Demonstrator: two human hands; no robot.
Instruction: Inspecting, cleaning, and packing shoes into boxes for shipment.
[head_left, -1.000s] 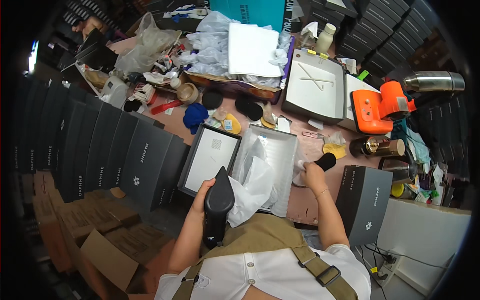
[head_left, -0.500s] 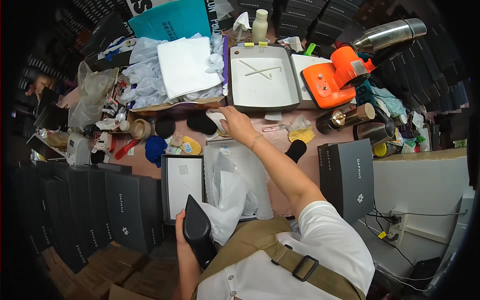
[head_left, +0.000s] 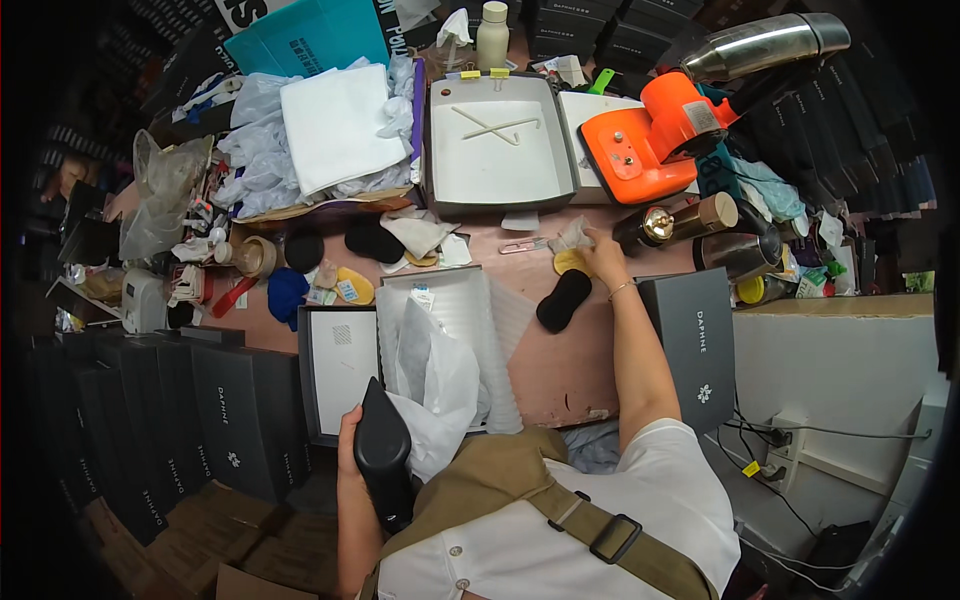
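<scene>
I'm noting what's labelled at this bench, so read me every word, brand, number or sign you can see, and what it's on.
I don't copy wording, only where print stands:
Dark grey box at right: pale lettering, flower emblem.
Dark grey boxes at left: likewise.
Teal panel: dark characters.
Yellow pad: sticker, too small to read.
White-lined box: patterned square, too small.
Boxes behind: blurred.
Black shoe in the left hand: none discernible.

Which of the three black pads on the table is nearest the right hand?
The rightmost pad, nearer the body than the right hand; the leftmost pad and middle pad lie farther off, to the left.
</scene>
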